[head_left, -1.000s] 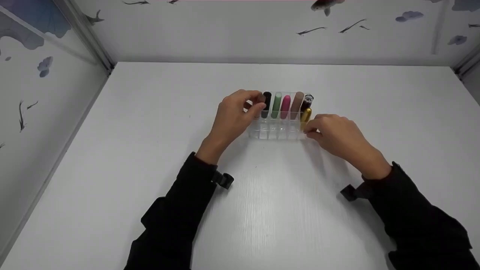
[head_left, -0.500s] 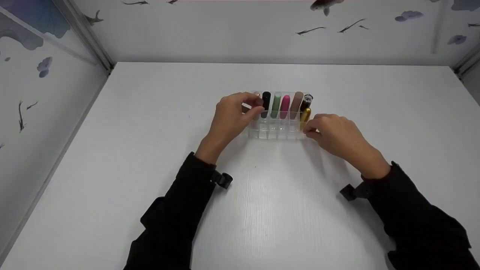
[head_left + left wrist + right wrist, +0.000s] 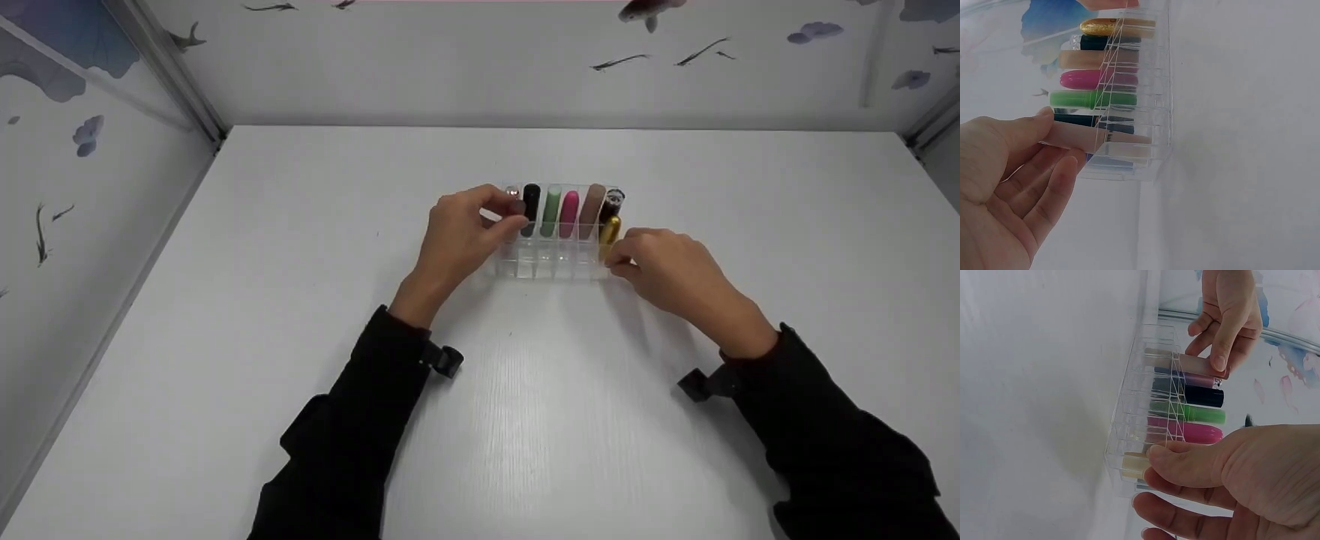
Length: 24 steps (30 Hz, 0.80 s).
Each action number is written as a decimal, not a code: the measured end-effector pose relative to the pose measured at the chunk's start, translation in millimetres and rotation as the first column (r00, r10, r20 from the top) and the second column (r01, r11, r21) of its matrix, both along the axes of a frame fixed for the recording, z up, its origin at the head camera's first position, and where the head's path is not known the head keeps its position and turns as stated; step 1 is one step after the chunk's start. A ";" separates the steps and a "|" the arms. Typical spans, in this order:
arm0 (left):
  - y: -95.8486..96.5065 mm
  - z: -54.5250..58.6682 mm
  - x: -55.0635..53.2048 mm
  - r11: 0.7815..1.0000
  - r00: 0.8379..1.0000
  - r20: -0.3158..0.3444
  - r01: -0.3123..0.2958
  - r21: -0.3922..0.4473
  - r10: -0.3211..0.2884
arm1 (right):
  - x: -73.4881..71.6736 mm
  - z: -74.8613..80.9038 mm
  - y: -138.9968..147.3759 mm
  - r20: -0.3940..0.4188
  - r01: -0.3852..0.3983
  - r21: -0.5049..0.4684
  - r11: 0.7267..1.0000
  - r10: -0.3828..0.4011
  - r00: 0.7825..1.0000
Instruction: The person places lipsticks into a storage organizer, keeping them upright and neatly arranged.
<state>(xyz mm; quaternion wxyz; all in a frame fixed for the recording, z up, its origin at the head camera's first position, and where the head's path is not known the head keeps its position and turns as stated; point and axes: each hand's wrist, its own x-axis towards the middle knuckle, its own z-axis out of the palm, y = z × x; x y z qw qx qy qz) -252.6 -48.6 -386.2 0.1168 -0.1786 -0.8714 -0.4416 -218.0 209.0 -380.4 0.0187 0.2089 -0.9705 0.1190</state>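
A clear lipstick holder (image 3: 551, 268) stands near the middle of the white table. My left hand (image 3: 454, 236) pinches the top of a pale pink lipstick tube (image 3: 1075, 136), whose lower end sits in the leftmost front slot. Behind it in the head view shows a shiny-capped tube (image 3: 512, 192). Black (image 3: 531, 206), green (image 3: 552, 206), bright pink (image 3: 569, 210) and brown (image 3: 592, 206) tubes stand in the back row. At the right end, a gold lipstick (image 3: 610, 231) stands before a dark patterned-cap tube (image 3: 613, 201). My right hand (image 3: 671, 266) grips the holder's right front corner, beside the gold lipstick.
White wall panels (image 3: 420, 67) with painted fish and petals rise behind and at the left of the table (image 3: 495, 435). Dark sleeves carry a small black wrist camera (image 3: 448, 361) on each arm.
My left hand has come down slightly with the pale pink tube, and the shiny cap behind it has come into sight. The right hand keeps its place at the holder.
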 end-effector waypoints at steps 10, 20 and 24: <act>-0.7 -2.5 -0.9 1.000 0.999 -0.036 -0.021 0.002 0.021 | 0.3 -2.4 1.2 -0.039 -0.014 0.006 1.000 0.015 0.999; -4.2 -1.5 -1.1 1.000 1.000 -0.012 -0.021 -0.015 0.021 | 0.4 -2.3 -0.7 -0.010 -0.010 0.012 1.000 0.010 1.000; -7.2 -0.8 -1.5 0.999 0.999 0.004 -0.033 -0.033 0.033 | -0.4 -1.0 0.9 0.035 -0.028 0.018 0.999 0.027 0.999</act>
